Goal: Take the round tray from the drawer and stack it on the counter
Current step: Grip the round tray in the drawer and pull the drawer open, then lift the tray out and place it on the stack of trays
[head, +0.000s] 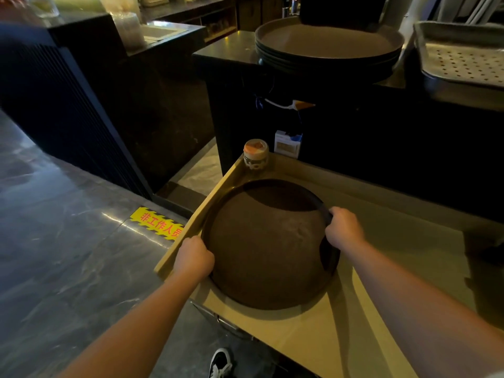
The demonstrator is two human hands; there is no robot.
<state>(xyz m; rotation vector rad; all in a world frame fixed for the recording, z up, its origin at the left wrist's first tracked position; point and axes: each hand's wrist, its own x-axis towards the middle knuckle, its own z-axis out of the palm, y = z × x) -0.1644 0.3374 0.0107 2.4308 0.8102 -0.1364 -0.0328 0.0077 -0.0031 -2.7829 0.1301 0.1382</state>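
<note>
A round brown tray (267, 252) with a black rim lies in the open pale-wood drawer (362, 309), at its left side. My left hand (194, 258) grips the tray's left rim, and my right hand (344, 227) grips its right rim. Whether the tray is lifted off the drawer floor I cannot tell. On the dark counter (226, 50) above and behind stands a stack of round trays (328, 47) of the same kind.
A small lidded jar (255, 156) stands in the drawer's far left corner. A perforated metal pan (463, 58) sits right of the stack. A white and blue box (288, 143) and a cable hang below the counter. A yellow floor sticker (159, 223) lies left.
</note>
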